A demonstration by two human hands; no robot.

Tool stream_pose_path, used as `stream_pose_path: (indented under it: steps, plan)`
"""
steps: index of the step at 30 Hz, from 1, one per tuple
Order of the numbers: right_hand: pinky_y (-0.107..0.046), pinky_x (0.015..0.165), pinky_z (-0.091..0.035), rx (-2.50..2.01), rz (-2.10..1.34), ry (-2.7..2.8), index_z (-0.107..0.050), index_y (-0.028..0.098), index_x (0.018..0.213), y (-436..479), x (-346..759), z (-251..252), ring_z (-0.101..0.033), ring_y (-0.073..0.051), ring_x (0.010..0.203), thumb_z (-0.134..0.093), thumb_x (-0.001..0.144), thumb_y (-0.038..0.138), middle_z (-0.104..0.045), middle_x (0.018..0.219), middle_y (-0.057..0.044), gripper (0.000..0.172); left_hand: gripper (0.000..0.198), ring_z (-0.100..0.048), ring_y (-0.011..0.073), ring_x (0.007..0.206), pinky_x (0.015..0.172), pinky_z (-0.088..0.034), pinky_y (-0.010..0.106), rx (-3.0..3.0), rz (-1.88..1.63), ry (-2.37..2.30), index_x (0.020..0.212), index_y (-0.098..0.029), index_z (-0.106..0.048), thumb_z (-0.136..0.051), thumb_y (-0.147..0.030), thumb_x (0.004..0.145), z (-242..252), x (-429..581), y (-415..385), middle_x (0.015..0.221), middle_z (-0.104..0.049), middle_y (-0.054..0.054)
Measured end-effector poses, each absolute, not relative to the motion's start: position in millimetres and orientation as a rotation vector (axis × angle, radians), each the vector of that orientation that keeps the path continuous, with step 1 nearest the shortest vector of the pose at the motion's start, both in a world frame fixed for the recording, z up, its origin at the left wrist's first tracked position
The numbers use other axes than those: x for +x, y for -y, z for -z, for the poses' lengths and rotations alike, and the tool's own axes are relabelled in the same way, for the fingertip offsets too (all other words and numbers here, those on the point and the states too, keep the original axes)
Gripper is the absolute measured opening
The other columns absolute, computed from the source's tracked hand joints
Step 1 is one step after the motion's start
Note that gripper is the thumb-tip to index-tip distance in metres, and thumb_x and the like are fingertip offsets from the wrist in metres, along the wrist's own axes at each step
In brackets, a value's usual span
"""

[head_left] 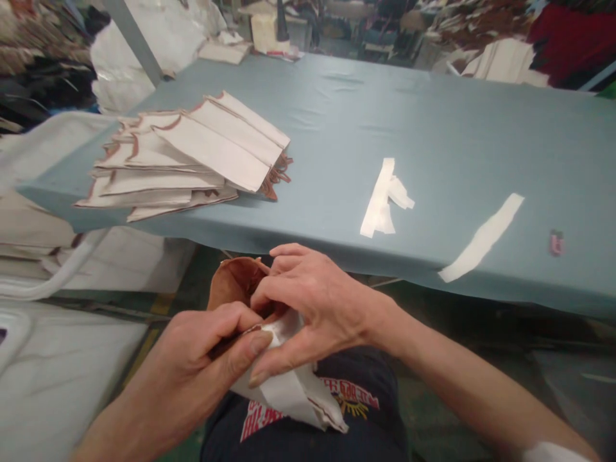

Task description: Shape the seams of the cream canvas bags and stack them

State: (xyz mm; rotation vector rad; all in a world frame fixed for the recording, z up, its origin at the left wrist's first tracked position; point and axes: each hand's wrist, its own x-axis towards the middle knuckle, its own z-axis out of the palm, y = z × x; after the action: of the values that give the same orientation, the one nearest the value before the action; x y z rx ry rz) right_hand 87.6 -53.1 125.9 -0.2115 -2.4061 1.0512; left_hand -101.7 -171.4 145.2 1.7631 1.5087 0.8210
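Working an edge, apparently: fabric stack [192,154] on counter [332,135], left hand [202,353] pinching brown-and-white piece [293,394] before the torso, right hand's [322,305] grip around it too, next move likely needing steady tension, white strips [379,199] farther right.

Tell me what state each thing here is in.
Cream-and-brown fabric piece: bent, held
Left hand: gripping it
Right hand: gripping it
Cream, brown-edged fabric pieces: stacked unevenly
Long white strip: lying alone
White strip scraps: overlapping
Blue-green table covering: wrinkled
Small pink object: untouched
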Motion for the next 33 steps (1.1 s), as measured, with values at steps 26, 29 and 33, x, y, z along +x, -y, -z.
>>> stream_pose_path:
  steps: [26,29,33]
  plan:
    - [-0.031,0.062,-0.021,-0.47,-1.254,2.667,-0.041,0.022,0.069,59,101,-146,-0.036,-0.011,0.059,-0.056,0.087,0.018,-0.042,0.064,0.006,0.024,0.017,-0.071,0.0098,0.057,0.065,-0.054,0.016,2.037,-0.918,-1.502,0.096,-0.028,-0.073,-0.059,-0.024,0.105,-137,-103,174,0.077,-0.078,-0.009]
    - [-0.031,0.061,-0.021,-0.523,-1.177,2.657,-0.045,0.022,0.069,61,101,-144,-0.034,-0.012,0.06,-0.057,0.086,0.019,-0.041,0.063,0.006,0.021,0.018,-0.075,0.0113,0.064,0.068,-0.056,0.017,2.166,-0.91,-1.53,0.098,-0.026,-0.069,-0.054,-0.022,0.108,-136,-98,176,0.082,-0.079,-0.006]
    - [-0.028,0.06,-0.025,-0.48,-1.24,2.525,-0.05,0.021,0.069,62,99,-130,-0.04,-0.01,0.058,-0.055,0.084,0.018,-0.047,0.062,0.006,0.016,0.018,-0.077,0.0133,0.073,0.071,-0.058,0.02,2.318,-0.931,-1.541,0.105,-0.025,-0.063,-0.048,-0.021,0.114,-127,-98,180,0.088,-0.077,-0.002]
